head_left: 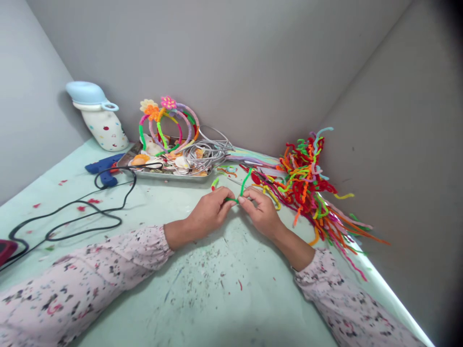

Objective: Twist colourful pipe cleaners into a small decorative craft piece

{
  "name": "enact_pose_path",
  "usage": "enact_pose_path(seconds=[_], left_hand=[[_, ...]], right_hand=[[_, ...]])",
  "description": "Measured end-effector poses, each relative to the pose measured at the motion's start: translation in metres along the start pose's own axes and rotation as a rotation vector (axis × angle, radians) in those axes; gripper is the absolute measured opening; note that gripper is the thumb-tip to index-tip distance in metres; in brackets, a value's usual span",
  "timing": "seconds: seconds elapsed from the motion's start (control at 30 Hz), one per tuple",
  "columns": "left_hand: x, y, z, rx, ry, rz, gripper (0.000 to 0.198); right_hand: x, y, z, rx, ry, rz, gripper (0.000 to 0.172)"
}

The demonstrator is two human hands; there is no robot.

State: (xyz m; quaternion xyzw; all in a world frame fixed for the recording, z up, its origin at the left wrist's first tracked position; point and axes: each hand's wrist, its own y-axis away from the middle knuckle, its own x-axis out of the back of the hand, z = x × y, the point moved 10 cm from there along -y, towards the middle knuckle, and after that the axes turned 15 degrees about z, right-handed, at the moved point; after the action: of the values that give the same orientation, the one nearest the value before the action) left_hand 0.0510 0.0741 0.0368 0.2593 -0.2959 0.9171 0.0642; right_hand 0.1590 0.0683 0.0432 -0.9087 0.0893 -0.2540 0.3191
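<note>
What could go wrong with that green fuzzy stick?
The green fuzzy stick might slip, as the left hand and right hand just pinch it. The black cord loops across the table near the left sleeve, so it might snag. The headbands stand in the tray, so a bump might topple them.

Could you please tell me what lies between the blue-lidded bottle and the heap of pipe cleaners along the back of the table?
In the head view: a metal tray with colourful headbands, grey loops over its right end, then pale strips.
</note>
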Motion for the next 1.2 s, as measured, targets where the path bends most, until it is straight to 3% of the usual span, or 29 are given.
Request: enact_pose_path(seconds=[0.27, 0.4, 0.57, 0.67, 0.87, 1.2], left_hand=[[0.002, 0.001, 0.005, -0.09, -0.006, 0.014, 0.007], [0.002, 0.001, 0.002, -0.063, -0.003, 0.013, 0.008], [0.006, -0.002, -0.006, 0.028, 0.042, 0.056, 0.012], [0.009, -0.002, -0.007, 0.043, 0.055, 0.091, 0.011], [0.008, -0.001, -0.006, 0.03, 0.077, 0.071, 0.011], [0.009, 0.0, -0.003, 0.012, 0.072, 0.078, 0.012]], right_hand=[[-0.005, 0.001, 0.004, -0.067, -0.032, -0.043, 0.02], [-0.005, 0.001, 0.006, -0.09, -0.048, -0.035, 0.021], [0.014, -0.001, -0.009, 0.054, 0.03, 0.149, 0.007], [0.023, 0.0, -0.02, 0.17, 0.077, 0.23, 0.011], [0.019, 0.002, -0.03, 0.308, 0.146, 0.221, 0.011], [0.017, 0.004, -0.03, 0.36, 0.209, 0.215, 0.01]])
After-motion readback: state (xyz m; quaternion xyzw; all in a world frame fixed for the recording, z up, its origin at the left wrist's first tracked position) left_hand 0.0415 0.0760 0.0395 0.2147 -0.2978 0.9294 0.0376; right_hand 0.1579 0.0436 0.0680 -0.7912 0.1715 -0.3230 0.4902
